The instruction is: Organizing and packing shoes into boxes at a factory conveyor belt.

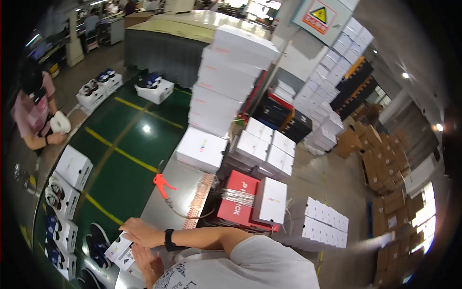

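Note:
At the lower edge, my right hand (140, 234), with a dark band on its wrist, bends its fingers over the far end of a white shoebox (118, 252). Below it, my left hand (147, 261) lies against the same box with its fingers stretched out. The box rests at the edge of the metal table, beside the green conveyor belt (126, 139). Just left of the box, dark sneakers (99, 237) with pale soles sit on the belt. The box's underside and part of my left hand are hidden.
An orange air gun (164, 182) with a hose lies on the metal table (166, 212). Tall stacks of white shoeboxes (224, 77) stand ahead; a red box (237, 195) is to the right. Across the belt, a person (38, 108) holds a white shoe (60, 123) near boxes with sneakers (60, 241).

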### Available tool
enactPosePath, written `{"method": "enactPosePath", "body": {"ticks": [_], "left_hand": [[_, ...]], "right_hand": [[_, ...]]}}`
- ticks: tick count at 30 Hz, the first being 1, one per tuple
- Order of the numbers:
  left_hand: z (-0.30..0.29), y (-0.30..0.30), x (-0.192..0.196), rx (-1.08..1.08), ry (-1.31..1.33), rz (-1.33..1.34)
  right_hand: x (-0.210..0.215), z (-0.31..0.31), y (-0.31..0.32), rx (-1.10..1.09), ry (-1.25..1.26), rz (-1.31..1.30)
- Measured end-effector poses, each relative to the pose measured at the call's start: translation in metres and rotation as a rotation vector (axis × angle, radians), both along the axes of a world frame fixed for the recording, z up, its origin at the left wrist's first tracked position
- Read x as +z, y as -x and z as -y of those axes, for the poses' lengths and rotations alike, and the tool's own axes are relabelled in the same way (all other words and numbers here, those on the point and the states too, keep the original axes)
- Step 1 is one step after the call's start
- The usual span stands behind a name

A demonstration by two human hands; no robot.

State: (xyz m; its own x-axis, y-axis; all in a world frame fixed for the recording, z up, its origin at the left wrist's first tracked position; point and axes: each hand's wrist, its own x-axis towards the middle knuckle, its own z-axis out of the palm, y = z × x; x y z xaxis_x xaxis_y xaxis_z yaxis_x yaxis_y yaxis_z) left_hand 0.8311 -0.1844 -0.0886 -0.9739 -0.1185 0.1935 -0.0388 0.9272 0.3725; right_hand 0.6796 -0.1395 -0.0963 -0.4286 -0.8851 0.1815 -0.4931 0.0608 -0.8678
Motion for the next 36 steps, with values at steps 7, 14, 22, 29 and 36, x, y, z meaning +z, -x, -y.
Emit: {"method": "enactPosePath", "body": {"ticks": [7,14,22,29,36], "left_hand": [[0.012,-0.025,0.016,0.251,0.031,0.019],[0.036,-0.063,0.007,0.438,0.169,0.098],[0.101,-0.129,-0.072,0.875,-0.106,0.209],[0.182,-0.067,-0.135,0.796,0.002,0.449],[0.222,-0.066,-0.123,0.76,-0.24,0.268]], "right_hand": [[-0.001,0.009,0.002,0.012,0.028,-0.181],[0.009,0.005,0.01,0.025,0.024,-0.306],[0.035,0.012,0.014,0.181,-0.238,-0.544],[0.049,0.01,0.016,0.095,-0.231,-0.572],[-0.024,-0.055,0.016,0.058,-0.474,-0.339]]}}
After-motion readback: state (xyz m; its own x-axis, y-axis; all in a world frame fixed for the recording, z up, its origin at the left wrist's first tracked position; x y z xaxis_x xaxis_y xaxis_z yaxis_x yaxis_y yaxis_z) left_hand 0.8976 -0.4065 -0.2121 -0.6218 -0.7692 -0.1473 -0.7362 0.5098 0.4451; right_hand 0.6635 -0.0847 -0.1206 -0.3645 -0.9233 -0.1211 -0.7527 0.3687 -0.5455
